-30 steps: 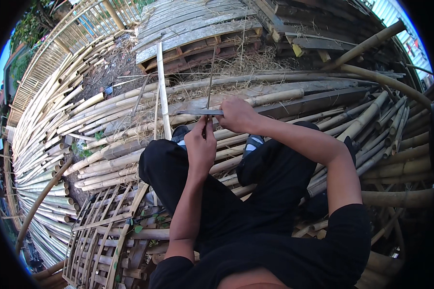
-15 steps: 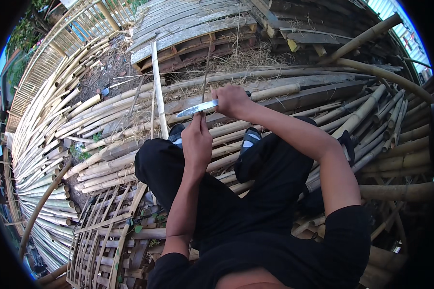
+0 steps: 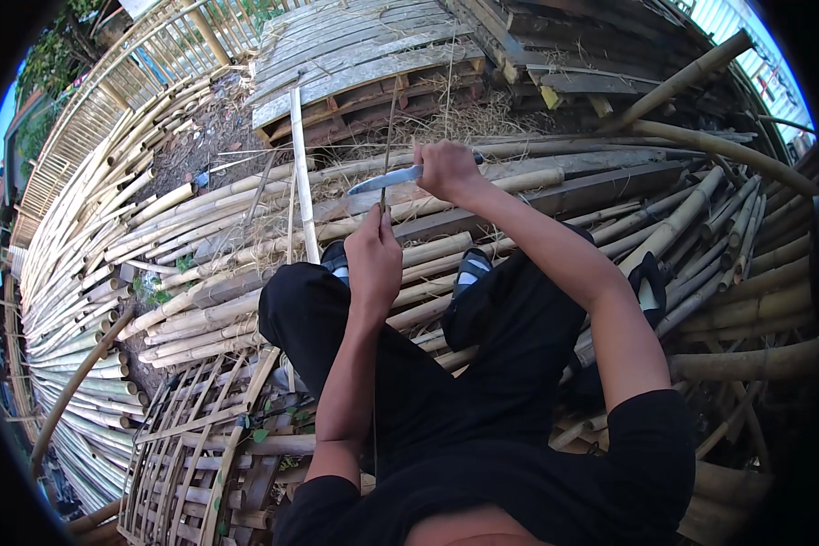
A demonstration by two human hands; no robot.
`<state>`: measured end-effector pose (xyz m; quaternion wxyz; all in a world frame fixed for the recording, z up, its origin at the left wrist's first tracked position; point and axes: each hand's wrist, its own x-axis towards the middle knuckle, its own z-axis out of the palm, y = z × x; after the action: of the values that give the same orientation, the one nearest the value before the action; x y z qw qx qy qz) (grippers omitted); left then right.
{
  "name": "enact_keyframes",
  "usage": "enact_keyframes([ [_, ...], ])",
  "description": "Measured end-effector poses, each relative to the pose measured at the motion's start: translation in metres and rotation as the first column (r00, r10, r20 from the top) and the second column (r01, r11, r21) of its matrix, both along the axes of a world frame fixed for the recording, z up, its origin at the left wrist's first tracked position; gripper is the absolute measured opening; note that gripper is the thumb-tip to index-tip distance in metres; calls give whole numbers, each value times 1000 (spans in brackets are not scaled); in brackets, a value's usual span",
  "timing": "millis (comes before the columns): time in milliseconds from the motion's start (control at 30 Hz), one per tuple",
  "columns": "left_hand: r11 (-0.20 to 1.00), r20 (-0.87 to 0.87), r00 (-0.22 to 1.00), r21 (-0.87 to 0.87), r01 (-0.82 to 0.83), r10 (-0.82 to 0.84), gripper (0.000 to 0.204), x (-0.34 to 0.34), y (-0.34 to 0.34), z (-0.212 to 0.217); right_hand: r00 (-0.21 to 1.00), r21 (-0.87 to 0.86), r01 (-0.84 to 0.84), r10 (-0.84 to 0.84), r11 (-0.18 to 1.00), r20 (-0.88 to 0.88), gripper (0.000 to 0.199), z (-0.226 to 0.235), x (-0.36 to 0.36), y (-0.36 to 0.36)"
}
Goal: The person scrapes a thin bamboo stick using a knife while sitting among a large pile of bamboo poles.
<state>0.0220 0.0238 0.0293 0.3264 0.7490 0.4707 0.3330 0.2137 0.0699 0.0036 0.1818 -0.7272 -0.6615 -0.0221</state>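
Observation:
My left hand (image 3: 374,259) is closed round a thin dark strip (image 3: 389,136), likely split bamboo, which sticks out beyond my fingers away from me. A fine length of it also seems to run back below that hand, over my trousers. My right hand (image 3: 448,171) grips the handle of a knife (image 3: 387,181). The blade points left and lies across the strip, a little beyond my left fingertips. Most of the handle is hidden by my right fingers, with only its dark end showing.
Long bamboo poles (image 3: 246,241) lie around my feet and fan out leftward. A pale flat slat (image 3: 302,182) leans beyond my left knee. Stacked wooden pallets (image 3: 355,68) stand ahead. A slatted lattice (image 3: 187,455) is at lower left, and thick poles (image 3: 682,77) jut out at right.
My right hand and the knife have moved away from me along the strip, from close against my left fingertips to slightly beyond them. The left hand stays nearly in place.

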Motion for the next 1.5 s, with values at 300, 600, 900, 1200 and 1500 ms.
enact_keyframes([
  [300,994,83,990,-32,-108,111,21,-15,8,-8,856,-93,392,-400,915,-327,35,43,61,-11],
  [600,993,131,986,-75,-91,100,23,-10,1,-8,977,-199,-59,15,978,-214,30,22,-14,-23],
  [900,996,187,980,-61,-60,71,20,-4,2,-13,968,-246,-191,141,950,-209,22,19,-39,-29],
  [1200,1000,140,990,-11,-29,30,19,-1,-1,-18,981,-233,-157,125,960,-146,21,8,-32,-23],
  [1500,997,184,983,-78,-13,27,26,5,9,-14,998,-129,-34,27,991,-54,22,10,-4,4],
])
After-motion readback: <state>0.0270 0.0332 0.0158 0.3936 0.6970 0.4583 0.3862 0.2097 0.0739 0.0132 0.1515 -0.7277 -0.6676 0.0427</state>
